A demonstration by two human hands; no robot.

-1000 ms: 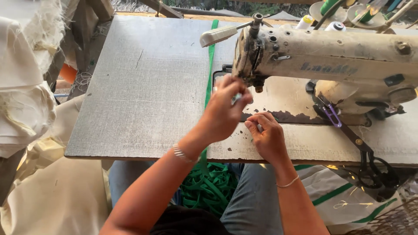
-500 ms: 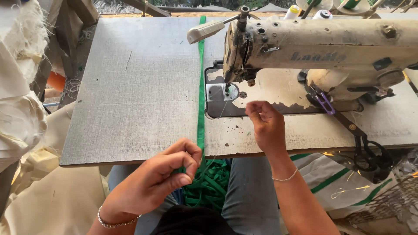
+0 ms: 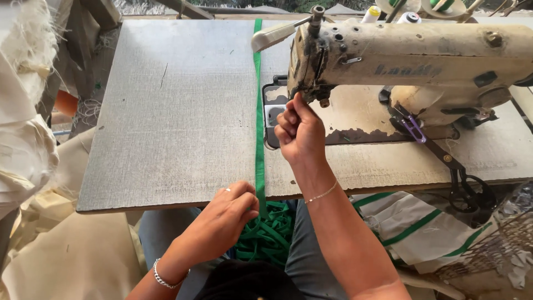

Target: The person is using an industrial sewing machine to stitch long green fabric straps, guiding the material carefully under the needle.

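1. Sewing machine (image 3: 411, 61): cream, worn, standing on the grey surface (image 3: 172, 111) at the far right; taken as landmark.
2. Green strap (image 3: 259, 111): laid flat on the surface just left of the machine head, running from the far edge to the near edge, then dropping over that edge.
3. Green strap pile (image 3: 266, 236): heaped on the lap below the near edge, left of and below the machine.
4. Left hand (image 3: 225, 219): at the near edge of the surface, well below and left of the machine head; grip closed on the strap where it leaves the edge, thumb and fingers pinching it. Metal bracelet at the wrist.
5. Right hand (image 3: 300, 130): raised directly under the machine head, at the needle area; fingers curled, thumb and forefinger pinched together. Content of that grip too fine to tell. Thin chain at the wrist.
6. Scissors (image 3: 466, 186): black, lying on the surface below the machine's right part, handles at the near edge.
7. White fabric with green stripes (image 3: 411, 228): hanging below the surface, under the machine.
8. Thread spools (image 3: 388, 12): standing behind the machine top.
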